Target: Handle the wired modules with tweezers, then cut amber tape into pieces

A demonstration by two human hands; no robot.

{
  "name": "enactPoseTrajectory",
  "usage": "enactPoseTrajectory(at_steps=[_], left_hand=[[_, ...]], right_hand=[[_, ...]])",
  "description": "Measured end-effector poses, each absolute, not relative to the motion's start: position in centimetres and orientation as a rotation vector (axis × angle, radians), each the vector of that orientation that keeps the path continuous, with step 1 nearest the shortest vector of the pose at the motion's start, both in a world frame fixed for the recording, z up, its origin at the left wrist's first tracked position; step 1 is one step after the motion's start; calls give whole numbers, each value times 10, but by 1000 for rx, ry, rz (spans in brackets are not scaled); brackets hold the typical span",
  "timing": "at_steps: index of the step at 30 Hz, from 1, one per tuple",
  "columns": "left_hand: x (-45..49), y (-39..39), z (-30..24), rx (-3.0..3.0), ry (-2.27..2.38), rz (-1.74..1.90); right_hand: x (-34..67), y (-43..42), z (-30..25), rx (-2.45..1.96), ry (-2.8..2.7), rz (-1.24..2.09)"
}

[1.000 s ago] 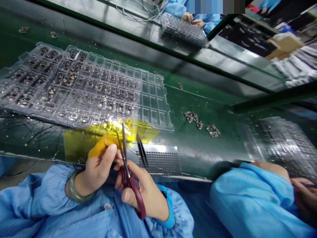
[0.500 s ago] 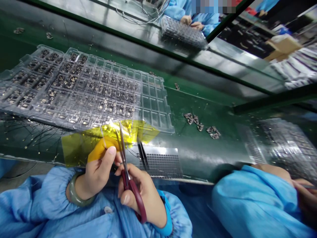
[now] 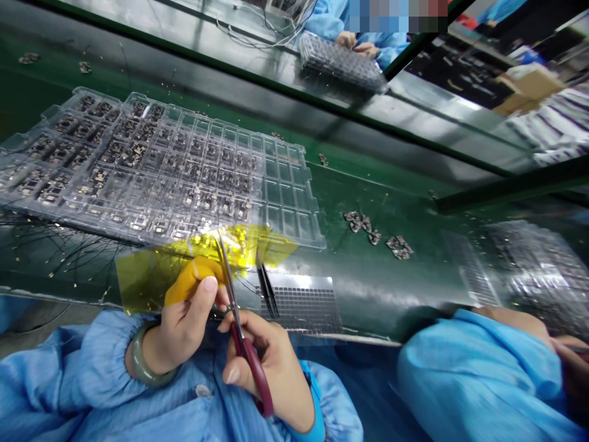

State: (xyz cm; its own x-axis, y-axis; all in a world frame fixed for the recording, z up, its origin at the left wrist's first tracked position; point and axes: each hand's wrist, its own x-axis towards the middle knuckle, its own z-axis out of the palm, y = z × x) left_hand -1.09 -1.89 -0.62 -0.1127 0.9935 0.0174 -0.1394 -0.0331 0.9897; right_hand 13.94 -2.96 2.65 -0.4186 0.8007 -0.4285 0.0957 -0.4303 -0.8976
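Observation:
My left hand (image 3: 181,322) pinches a sheet of clear yellow film (image 3: 184,270) between thumb and fingers, holding it up over the table's near edge. My right hand (image 3: 264,362) is closed through the dark red handles of a pair of scissors (image 3: 239,325), whose blades point up and away into the film. A green bangle (image 3: 140,365) sits on my left wrist. Black tweezers (image 3: 267,288) lie on a small gridded sheet (image 3: 306,301) just right of the blades.
A large clear compartment tray (image 3: 294,202) of small circuit parts lies beyond the film. Loose parts (image 3: 377,233) sit on the green belt to the right. A co-worker's blue sleeve (image 3: 464,368) is at my right; another tray (image 3: 340,58) and hands are far back.
The scissors and both hands have shifted slightly down and right, with the blades a little further into the yellow film. The view has drifted slightly.

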Motion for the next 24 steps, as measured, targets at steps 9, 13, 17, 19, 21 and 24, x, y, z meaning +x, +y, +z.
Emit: enactPoseTrajectory(at_steps=[9, 13, 17, 19, 21, 24], left_hand=[[-12, -20, -4, 1244, 1177, 1357], [-11, -20, 0, 1243, 1176, 1348], [-11, -20, 1, 1258, 1177, 1360], [-12, -20, 1, 1307, 1177, 1367], [-12, -20, 0, 1342, 1183, 1366], [-13, -22, -2, 1356, 1187, 1365]], right_hand=[[138, -23, 31, -1185, -1313, 1897], [137, -22, 34, -1189, -1359, 1867], [136, -22, 33, -1226, -1350, 1861], [136, -23, 32, -1243, -1332, 1863], [136, -24, 31, -1250, -1314, 1869], [136, -25, 29, -1240, -1282, 1868]])
